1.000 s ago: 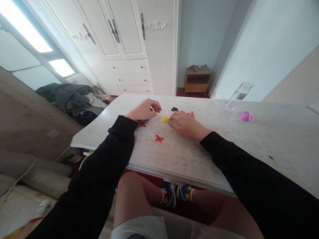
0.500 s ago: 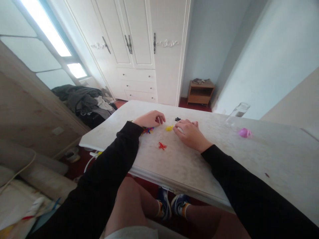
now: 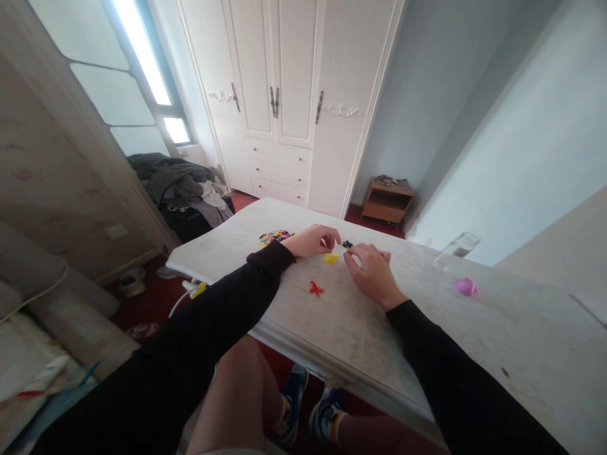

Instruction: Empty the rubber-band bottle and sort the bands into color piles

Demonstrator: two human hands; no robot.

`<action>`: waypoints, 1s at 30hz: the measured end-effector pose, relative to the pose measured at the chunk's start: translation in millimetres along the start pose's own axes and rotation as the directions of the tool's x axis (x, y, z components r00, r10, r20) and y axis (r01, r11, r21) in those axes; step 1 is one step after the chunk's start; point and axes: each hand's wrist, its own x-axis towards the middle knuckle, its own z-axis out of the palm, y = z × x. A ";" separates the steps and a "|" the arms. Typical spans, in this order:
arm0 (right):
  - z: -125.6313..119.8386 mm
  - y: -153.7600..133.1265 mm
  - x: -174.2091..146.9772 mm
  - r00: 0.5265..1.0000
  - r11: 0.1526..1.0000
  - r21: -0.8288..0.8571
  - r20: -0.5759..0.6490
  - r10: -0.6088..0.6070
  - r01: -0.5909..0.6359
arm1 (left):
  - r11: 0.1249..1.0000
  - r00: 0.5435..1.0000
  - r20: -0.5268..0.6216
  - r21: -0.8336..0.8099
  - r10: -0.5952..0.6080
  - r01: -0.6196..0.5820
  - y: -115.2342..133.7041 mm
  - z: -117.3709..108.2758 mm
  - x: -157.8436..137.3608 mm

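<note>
On the white table, my left hand is bent at the wrist with its fingers curled, just behind a small yellow pile. My right hand lies to the right of that pile, fingers bent and thumb drawn in. Whatever either hand may hold is too small to make out. A little black pile sits between and beyond the fingertips. Nearer to me is a red pile of thin pieces. A larger multicoloured heap of small pieces lies left of my left hand.
A clear glass bottle or jar and a crumpled pink-purple thing are on the table's right part. Beyond the table stand a white wardrobe and a small wooden cabinet. Clothes are heaped at the left.
My left hand has moved right, away from the multicoloured heap, which now shows more fully, and closer to my right hand. The camera view has turned somewhat.
</note>
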 end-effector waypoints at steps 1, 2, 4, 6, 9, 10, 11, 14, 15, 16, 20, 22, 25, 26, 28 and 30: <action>0.4 0.3 0.2 1.000 1.000 0.004 0.001 -0.001 0.001 | 1.000 1.000 0.006 -0.019 0.000 0.000 0.0 2.3 0.7; 0.7 0.8 0.4 1.000 1.000 0.007 -0.001 -0.002 0.002 | 0.999 1.000 0.000 -0.032 -0.002 0.002 -0.1 4.0 1.5; 1.3 2.1 0.8 1.000 1.000 0.009 -0.010 0.000 0.000 | 1.000 0.999 -0.042 -0.029 -0.005 0.004 -0.4 4.8 3.2; 1.8 3.8 1.3 1.000 1.000 0.004 -0.014 0.008 -0.008 | 1.000 0.992 -0.126 0.012 -0.016 0.018 -1.3 0.3 4.0; 2.2 6.6 1.8 1.000 1.000 -0.004 -0.007 0.022 -0.022 | 0.990 0.953 -0.296 0.103 -0.063 0.098 -4.2 -16.3 1.8; 2.1 7.4 1.9 1.000 1.000 -0.002 -0.007 0.027 -0.027 | 0.983 0.936 -0.342 0.125 -0.081 0.131 -5.6 -23.2 0.1; 2.0 8.2 2.0 0.999 1.000 0.002 -0.008 0.031 -0.031 | 0.976 0.914 -0.394 0.144 -0.095 0.163 -7.0 -29.9 -1.9; 1.0 10.0 2.0 0.999 0.999 0.011 -0.005 0.035 -0.035 | 0.955 0.851 -0.506 0.156 -0.140 0.250 -11.3 -44.9 -8.3; 0.7 10.4 2.0 0.999 0.999 0.008 0.000 0.033 -0.033 | 0.950 0.841 -0.517 0.151 -0.159 0.273 -12.6 -47.6 -10.1; 0.3 10.7 2.0 1.000 1.000 0.002 0.005 0.030 -0.030 | 0.946 0.840 -0.512 0.145 -0.180 0.291 -13.6 -49.2 -11.5; -0.1 10.6 1.9 1.000 1.000 -0.021 0.011 0.022 -0.022 | 0.936 0.887 -0.385 0.130 -0.255 0.326 -17.1 -49.9 -14.3; 0.5 9.9 1.7 1.000 1.000 -0.025 0.011 0.019 -0.019 | 0.932 0.906 -0.309 0.126 -0.288 0.339 -19.2 -49.9 -14.8; 1.4 8.2 1.2 1.000 1.000 -0.026 0.018 0.012 -0.012 | 0.928 0.922 -0.218 0.125 -0.320 0.352 -23.7 -51.0 -15.8; 1.6 7.6 0.9 1.000 1.000 -0.028 0.021 0.010 -0.009 | 0.927 0.925 -0.188 0.125 -0.329 0.355 -25.3 -51.4 -16.2; 1.9 6.6 0.4 1.000 0.999 -0.034 0.030 0.004 -0.003 | 0.924 0.928 -0.132 0.117 -0.349 0.365 -28.1 -51.8 -17.0; 2.1 6.0 0.0 0.999 0.999 -0.039 0.040 0.000 0.002 | 0.922 0.926 -0.093 0.104 -0.365 0.374 -29.8 -51.7 -17.8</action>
